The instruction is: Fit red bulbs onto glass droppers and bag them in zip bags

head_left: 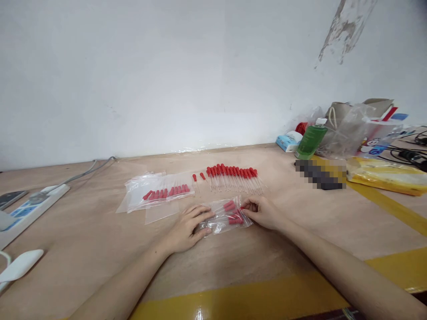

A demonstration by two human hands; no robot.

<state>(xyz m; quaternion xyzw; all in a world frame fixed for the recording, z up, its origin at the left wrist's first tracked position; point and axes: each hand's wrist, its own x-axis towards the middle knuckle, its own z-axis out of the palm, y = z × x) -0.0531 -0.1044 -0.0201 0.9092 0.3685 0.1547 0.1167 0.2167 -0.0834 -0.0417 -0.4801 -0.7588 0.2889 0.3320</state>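
A clear zip bag [218, 227] lies flat on the table in front of me, with several red-bulbed droppers [235, 220] in it. My left hand [191, 224] rests on the bag's left end, fingers spread and laid flat. At the bag's right end, where its mouth seems to be, my right hand [262, 212] pinches a dropper whose red bulb [243, 208] peeks out at the fingertips. Behind the bag, a row of loose droppers [230, 171] lies side by side, bulbs away from me. Two single droppers [195, 178] lie just left of that row.
Filled bags of droppers [160, 194] overlap at the left, on clear plastic bags [133, 189]. Far left are a power strip [36, 206] and a phone [11, 199]. A green bottle [312, 140], tissue pack [287, 142] and yellow package [383, 175] stand at the right.
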